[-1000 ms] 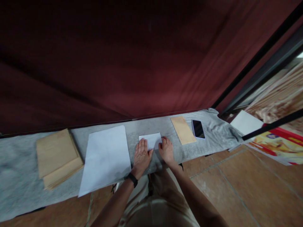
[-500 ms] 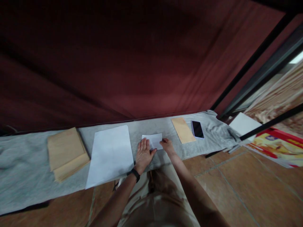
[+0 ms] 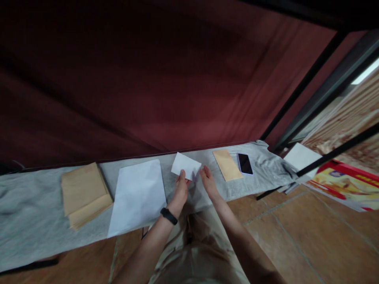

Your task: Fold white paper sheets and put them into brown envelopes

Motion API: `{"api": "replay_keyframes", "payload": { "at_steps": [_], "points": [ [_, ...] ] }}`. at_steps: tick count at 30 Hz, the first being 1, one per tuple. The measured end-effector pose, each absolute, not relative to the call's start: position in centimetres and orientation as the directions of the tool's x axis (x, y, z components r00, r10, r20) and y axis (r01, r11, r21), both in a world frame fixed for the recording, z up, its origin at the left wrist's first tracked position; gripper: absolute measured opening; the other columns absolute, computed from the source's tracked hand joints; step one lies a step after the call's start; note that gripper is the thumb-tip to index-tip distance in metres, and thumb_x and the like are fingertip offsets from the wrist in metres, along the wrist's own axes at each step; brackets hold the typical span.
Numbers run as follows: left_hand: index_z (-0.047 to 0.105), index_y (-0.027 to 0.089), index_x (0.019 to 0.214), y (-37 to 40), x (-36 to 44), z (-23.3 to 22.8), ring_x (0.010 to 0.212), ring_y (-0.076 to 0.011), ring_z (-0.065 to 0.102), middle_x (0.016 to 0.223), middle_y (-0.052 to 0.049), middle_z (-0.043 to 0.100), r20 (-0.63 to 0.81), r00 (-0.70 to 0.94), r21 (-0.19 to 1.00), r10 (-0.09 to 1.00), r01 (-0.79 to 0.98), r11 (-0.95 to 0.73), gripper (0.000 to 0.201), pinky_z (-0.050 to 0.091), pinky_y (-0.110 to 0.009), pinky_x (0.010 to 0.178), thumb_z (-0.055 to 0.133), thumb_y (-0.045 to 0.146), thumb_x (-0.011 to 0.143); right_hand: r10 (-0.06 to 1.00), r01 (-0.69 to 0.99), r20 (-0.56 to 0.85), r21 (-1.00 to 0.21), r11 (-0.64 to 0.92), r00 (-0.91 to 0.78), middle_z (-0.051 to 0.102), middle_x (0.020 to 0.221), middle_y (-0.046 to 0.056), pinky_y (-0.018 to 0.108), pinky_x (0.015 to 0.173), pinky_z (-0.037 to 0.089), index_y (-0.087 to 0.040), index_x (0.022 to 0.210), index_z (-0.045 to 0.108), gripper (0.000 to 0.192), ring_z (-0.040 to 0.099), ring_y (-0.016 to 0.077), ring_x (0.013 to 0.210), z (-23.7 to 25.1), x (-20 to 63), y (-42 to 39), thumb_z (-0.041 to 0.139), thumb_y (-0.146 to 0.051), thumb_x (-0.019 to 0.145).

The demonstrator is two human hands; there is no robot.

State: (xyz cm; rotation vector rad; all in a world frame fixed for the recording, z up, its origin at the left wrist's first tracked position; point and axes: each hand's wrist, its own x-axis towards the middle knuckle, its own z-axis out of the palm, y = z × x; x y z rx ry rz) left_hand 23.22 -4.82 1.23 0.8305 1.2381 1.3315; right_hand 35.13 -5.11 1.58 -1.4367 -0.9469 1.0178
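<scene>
Maroon fabric (image 3: 142, 86), matte and softly creased, hangs as a backdrop across the far side of the scene. Below it a grey felt-like cloth (image 3: 29, 205) runs left to right over a terracotta tile floor (image 3: 310, 228), its right end rumpled.

On the cloth, from larger to smaller: a large white sheet (image 3: 137, 195), flat and thin, lies left of centre; a stack of brown envelopes (image 3: 83, 193), slightly fanned at its near edge, sits further left; a single brown envelope (image 3: 227, 165) lies right of centre, with a glossy black phone (image 3: 245, 163) just beside it. Off the cloth at the far right rest another white sheet (image 3: 300, 156) and a red and yellow printed poster (image 3: 346, 183).

Smallest is the folded white paper (image 3: 186, 165), held tilted just above the cloth at its middle. Its folded edges look crisp, so it judges as very light, a little stiffer than a single sheet yet easily bent or creased, and smooth enough to slip from a loose hold. Taking it at an edge or corner between thumb and fingers, as now, seems right.

The left hand (image 3: 181, 189), a dark band at its wrist, pinches the paper's near edge. The right hand (image 3: 208, 182) has its fingers loosely extended near the paper's right corner; whether it actually touches cannot be told.
</scene>
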Motion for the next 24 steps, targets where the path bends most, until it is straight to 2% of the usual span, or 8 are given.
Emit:
{"api": "replay_keyframes", "payload": {
  "at_steps": [3, 6, 8, 11, 14, 17, 20, 24],
  "points": [
    [0.064, 0.016, 0.117, -5.3, 24.0, 0.6, 0.11, -0.0228, 0.073, 0.115, -0.014, 0.076, -0.235, -0.158, 0.927, 0.959, -0.334, 0.172, 0.035, 0.059, -0.039, 0.096, 0.044, 0.042, 0.103, 0.954, -0.096, -0.196, -0.979, -0.179, 0.228, 0.076, 0.102, 0.01, 0.035, 0.076, 0.058, -0.018, 0.107, 0.069, 0.047, 0.071, 0.025, 0.093, -0.1, 35.4, -6.1, 0.065, -0.056, 0.079],
    [0.064, 0.019, 0.109, -6.0, 23.8, -0.5, 0.105, -0.0208, 0.074, 0.107, -0.01, 0.077, -0.302, -0.17, 0.903, 0.938, -0.367, 0.224, 0.02, 0.06, -0.035, 0.092, 0.058, 0.032, 0.095, 0.949, -0.132, -0.241, -0.967, -0.217, 0.203, 0.073, 0.083, 0.006, 0.031, 0.06, 0.055, -0.017, 0.094, 0.068, 0.041, 0.067, 0.0201, 0.07, -1.3, 35.8, -6.7, 0.07, -0.053, 0.074],
    [0.064, 0.019, 0.108, -6.1, 22.8, -1.2, 0.098, -0.0205, 0.075, 0.102, -0.009, 0.077, -0.31, -0.223, 0.926, 0.924, -0.293, 0.24, 0.018, 0.06, -0.034, 0.087, 0.062, 0.025, 0.09, 0.939, -0.077, -0.249, -0.968, -0.238, 0.236, 0.07, 0.076, 0.003, 0.028, 0.053, 0.051, -0.018, 0.086, 0.067, 0.033, 0.062, 0.0169, 0.062, -1.8, 36.2, -6.6, 0.071, -0.049, 0.073],
    [0.063, 0.019, 0.114, -5.5, 20.7, -2.0, 0.083, -0.0186, 0.073, 0.09, -0.005, 0.074, -0.279, -0.317, 0.959, 0.906, -0.132, 0.249, 0.031, 0.058, -0.031, 0.076, 0.066, 0.019, 0.083, 0.934, 0.008, -0.255, -0.964, -0.265, 0.248, 0.063, 0.066, -0.001, 0.025, 0.047, 0.046, -0.02, 0.077, 0.062, 0.021, 0.054, 0.0134, 0.052, -2.3, 36.9, -6.3, 0.067, -0.041, 0.074],
    [0.064, 0.019, 0.119, -5.1, 19.0, -2.5, 0.071, -0.0176, 0.068, 0.074, 0.002, 0.067, -0.242, -0.321, 0.962, 0.915, 0.041, 0.269, 0.043, 0.053, -0.028, 0.069, 0.069, 0.013, 0.076, 0.932, 0.104, -0.249, -0.953, -0.284, 0.262, 0.055, 0.06, -0.005, 0.025, 0.046, 0.043, -0.02, 0.08, 0.062, 0.013, 0.049, 0.0124, 0.047, -3.0, 37.4, -6.3, 0.062, -0.033, 0.078],
    [0.068, 0.021, 0.113, -5.3, 18.3, -2.5, 0.071, -0.019, 0.067, 0.067, 0.004, 0.064, -0.225, -0.289, 0.941, 0.931, 0.183, 0.284, 0.043, 0.052, -0.029, 0.073, 0.07, 0.008, 0.072, 0.933, 0.208, -0.223, -0.935, -0.286, 0.282, 0.057, 0.064, -0.005, 0.026, 0.054, 0.048, -0.019, 0.1, 0.066, 0.021, 0.055, 0.015, 0.055, -3.5, 37.9, -6.7, 0.059, -0.026, 0.081],
    [0.07, 0.023, 0.114, -5.7, 18.3, -2.3, 0.079, -0.0222, 0.069, 0.072, 0.0, 0.068, -0.174, -0.261, 0.874, 0.949, 0.403, 0.271, 0.041, 0.052, -0.033, 0.082, 0.068, 0.01, 0.075, 0.945, 0.41, -0.088, -0.885, -0.22, 0.316, 0.069, 0.089, 0.004, 0.032, 0.082, 0.055, -0.018, 0.124, 0.063, 0.04, 0.066, 0.0205, 0.086, -3.6, 38.3, -7.4, 0.056, -0.02, 0.085],
    [0.069, 0.024, 0.119, -6.0, 18.5, -2.4, 0.083, -0.0269, 0.071, 0.078, -0.004, 0.073, -0.102, -0.236, 0.78, 0.967, 0.584, 0.224, 0.044, 0.054, -0.038, 0.086, 0.069, 0.013, 0.076, 0.967, 0.793, 0.233, -0.606, 0.058, 0.107, 0.064, 0.133, 0.017, 0.042, 0.109, 0.046, -0.015, 0.141, 0.057, 0.045, 0.058, 0.0263, 0.125, -3.6, 36.8, -7.7, 0.047, -0.02, 0.097]
  ]
}}
